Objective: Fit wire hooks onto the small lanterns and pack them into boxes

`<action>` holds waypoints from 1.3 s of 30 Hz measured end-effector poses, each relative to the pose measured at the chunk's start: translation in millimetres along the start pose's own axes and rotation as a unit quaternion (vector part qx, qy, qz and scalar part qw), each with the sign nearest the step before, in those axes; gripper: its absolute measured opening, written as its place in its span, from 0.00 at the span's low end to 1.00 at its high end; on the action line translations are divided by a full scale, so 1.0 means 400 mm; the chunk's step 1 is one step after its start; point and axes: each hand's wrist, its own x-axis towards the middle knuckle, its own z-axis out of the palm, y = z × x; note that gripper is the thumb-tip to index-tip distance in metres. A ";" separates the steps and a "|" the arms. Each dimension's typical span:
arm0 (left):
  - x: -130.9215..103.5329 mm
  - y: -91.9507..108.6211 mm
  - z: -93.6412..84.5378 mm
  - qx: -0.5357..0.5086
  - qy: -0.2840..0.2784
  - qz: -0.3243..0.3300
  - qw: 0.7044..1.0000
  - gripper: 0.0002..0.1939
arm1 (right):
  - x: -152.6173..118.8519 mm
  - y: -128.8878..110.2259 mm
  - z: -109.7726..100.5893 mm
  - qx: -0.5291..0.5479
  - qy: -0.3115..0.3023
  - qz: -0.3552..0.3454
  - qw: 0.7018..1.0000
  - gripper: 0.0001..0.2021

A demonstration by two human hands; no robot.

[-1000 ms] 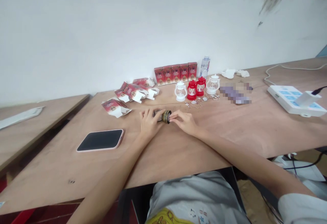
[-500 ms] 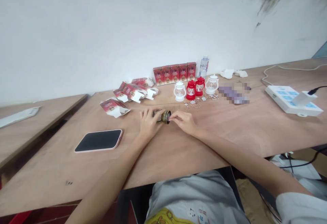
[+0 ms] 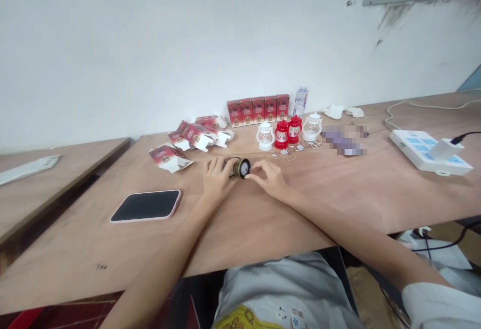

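Observation:
A small bronze-coloured lantern point(image 3: 243, 168) lies on its side just above the table, its round dark-rimmed base turned right and toward me. My left hand point(image 3: 218, 178) is wrapped round its body, hiding most of the top. At the base, my right hand point(image 3: 273, 181) has thumb and forefinger at the rim with a small gap between them. Behind the hands stand a white lantern point(image 3: 265, 136), a red lantern point(image 3: 281, 134), a second red lantern point(image 3: 295, 129) and another white lantern point(image 3: 311, 127).
Several red boxes point(image 3: 258, 111) stand in a row beside a clear bottle point(image 3: 300, 101). Opened red cartons point(image 3: 170, 157) lie left, above a phone point(image 3: 146, 206). Small metal pieces point(image 3: 288, 153) lie before the lanterns. A white power strip point(image 3: 428, 151) sits right, near crumpled white paper point(image 3: 334, 111).
The lantern's base has swung toward me, showing more of its underside. My right fingertips have parted from a pinch at the base and now span its rim.

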 end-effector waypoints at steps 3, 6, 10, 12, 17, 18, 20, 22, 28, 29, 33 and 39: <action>0.006 -0.026 -0.010 -0.026 0.064 -0.100 0.993 0.19 | 0.008 0.008 0.014 -0.078 -0.047 -0.001 0.996 0.07; 0.012 -0.055 0.000 -0.145 0.129 -0.264 0.945 0.20 | 0.021 0.017 0.042 -0.195 -0.165 -0.009 0.967 0.11; 0.017 -0.091 0.041 -0.425 0.187 -0.492 0.736 0.22 | 0.041 0.020 0.078 -0.284 -0.256 -0.017 0.924 0.12; 0.017 -0.103 0.057 -0.480 0.187 -0.552 0.656 0.19 | 0.047 0.017 0.087 -0.285 -0.264 -0.027 0.921 0.12; 0.020 -0.111 0.055 -0.550 0.137 -0.607 0.557 0.12 | 0.043 0.017 0.078 -0.271 -0.275 -0.049 0.921 0.13; 0.021 -0.109 0.052 -0.561 0.135 -0.611 0.542 0.10 | 0.041 0.019 0.074 -0.269 -0.271 -0.043 0.923 0.14; 0.024 -0.106 0.047 -0.577 0.136 -0.615 0.520 0.09 | 0.037 0.026 0.063 -0.266 -0.257 -0.025 0.929 0.16; 0.026 -0.105 0.045 -0.585 0.138 -0.619 0.505 0.08 | 0.035 0.031 0.054 -0.263 -0.240 -0.004 0.934 0.16; 0.028 -0.099 0.043 -0.596 0.130 -0.623 0.491 0.08 | 0.032 0.023 0.044 0.007 0.043 0.089 0.995 0.13; 0.028 -0.095 0.042 -0.597 0.127 -0.622 0.491 0.08 | 0.031 0.021 0.046 0.058 0.070 0.106 0.990 0.12; 0.027 -0.071 0.040 -0.611 0.099 -0.611 0.494 0.09 | 0.030 0.024 0.054 0.160 0.067 0.167 0.971 0.10; 0.027 -0.036 0.036 -0.633 0.060 -0.588 0.500 0.10 | 0.032 0.042 0.059 0.134 0.036 0.206 0.969 0.10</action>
